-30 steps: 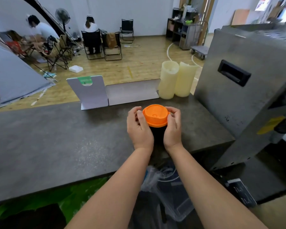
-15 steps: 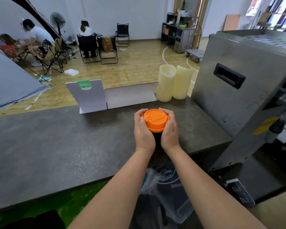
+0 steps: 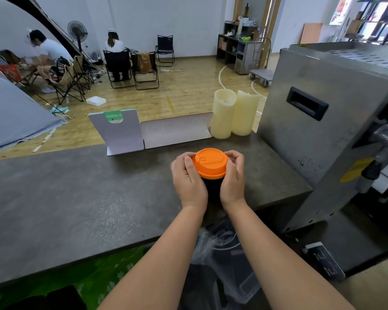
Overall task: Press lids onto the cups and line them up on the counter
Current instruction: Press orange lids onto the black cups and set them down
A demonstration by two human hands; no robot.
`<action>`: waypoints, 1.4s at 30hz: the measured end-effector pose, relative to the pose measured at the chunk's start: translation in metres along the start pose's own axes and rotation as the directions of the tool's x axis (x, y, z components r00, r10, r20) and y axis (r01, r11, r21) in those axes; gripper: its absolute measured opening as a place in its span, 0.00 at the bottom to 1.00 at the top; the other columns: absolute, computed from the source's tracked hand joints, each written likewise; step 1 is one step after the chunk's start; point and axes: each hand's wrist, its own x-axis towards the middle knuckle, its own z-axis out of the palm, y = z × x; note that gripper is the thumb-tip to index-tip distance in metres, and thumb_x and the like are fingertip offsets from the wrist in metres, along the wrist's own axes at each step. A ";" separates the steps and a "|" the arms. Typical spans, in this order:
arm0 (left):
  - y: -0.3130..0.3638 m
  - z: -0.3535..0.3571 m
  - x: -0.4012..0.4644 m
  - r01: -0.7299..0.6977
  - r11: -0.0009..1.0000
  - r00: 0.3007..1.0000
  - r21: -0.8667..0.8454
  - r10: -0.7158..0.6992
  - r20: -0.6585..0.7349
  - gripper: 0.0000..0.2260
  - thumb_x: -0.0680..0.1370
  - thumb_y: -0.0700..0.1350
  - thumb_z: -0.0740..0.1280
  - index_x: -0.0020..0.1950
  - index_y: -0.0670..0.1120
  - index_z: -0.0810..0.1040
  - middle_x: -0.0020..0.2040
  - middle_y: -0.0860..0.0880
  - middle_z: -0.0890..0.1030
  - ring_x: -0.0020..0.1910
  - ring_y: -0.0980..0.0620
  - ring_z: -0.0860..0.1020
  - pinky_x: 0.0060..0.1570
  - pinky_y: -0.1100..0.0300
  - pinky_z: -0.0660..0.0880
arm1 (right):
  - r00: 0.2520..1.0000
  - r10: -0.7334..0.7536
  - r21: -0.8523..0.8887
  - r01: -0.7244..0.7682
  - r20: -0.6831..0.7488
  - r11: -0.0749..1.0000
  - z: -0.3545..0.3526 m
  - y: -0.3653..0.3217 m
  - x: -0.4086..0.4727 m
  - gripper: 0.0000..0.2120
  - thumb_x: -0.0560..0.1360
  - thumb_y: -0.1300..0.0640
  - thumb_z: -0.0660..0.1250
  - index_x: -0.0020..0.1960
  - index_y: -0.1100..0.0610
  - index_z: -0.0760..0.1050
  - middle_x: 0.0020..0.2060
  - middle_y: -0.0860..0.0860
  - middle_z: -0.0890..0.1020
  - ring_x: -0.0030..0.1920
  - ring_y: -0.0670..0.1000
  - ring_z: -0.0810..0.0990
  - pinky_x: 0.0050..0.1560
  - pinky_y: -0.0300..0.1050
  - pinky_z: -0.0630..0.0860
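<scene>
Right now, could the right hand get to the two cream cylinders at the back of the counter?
Probably yes, once it lets go. The right hand is gripping the orange lid on the dark cup. The counter between it and the cream cylinders looks bare, with the metal machine off to the right.

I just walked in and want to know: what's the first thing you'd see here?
The bright orange lid grabs the eye first: it sits on a dark cup in the middle of the grey counter, with the left hand and right hand curled round it from both sides. Next comes the big metal machine at the right, and the two pale yellow cylinders standing beside it at the counter's far edge.
</scene>
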 end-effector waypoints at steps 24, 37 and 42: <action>0.002 0.004 -0.003 0.023 1.000 0.969 -0.020 -0.017 0.245 0.16 0.80 0.52 0.48 0.63 0.57 0.70 0.54 0.62 0.76 0.51 0.68 0.75 0.49 0.68 0.74 | 0.997 -0.060 -0.057 0.063 0.055 0.996 0.003 0.008 0.003 0.16 0.77 0.51 0.49 0.62 0.52 0.67 0.54 0.45 0.74 0.50 0.32 0.74 0.45 0.25 0.72; 0.015 -0.009 0.020 0.078 0.971 0.941 0.228 -0.147 0.305 0.14 0.85 0.48 0.52 0.69 0.51 0.68 0.66 0.48 0.72 0.66 0.48 0.66 0.62 0.59 0.60 | 0.992 0.112 0.000 -0.112 -0.065 0.994 -0.002 -0.020 -0.003 0.09 0.80 0.60 0.55 0.55 0.54 0.72 0.49 0.49 0.78 0.49 0.47 0.76 0.47 0.38 0.72; 0.024 -0.014 0.013 0.100 0.989 0.972 0.110 -0.121 0.201 0.13 0.85 0.50 0.54 0.50 0.52 0.77 0.46 0.54 0.80 0.49 0.53 0.78 0.46 0.60 0.72 | 0.994 0.094 -0.112 -0.100 -0.062 0.989 -0.006 -0.021 -0.005 0.07 0.80 0.57 0.57 0.53 0.50 0.73 0.47 0.48 0.77 0.48 0.46 0.75 0.45 0.39 0.71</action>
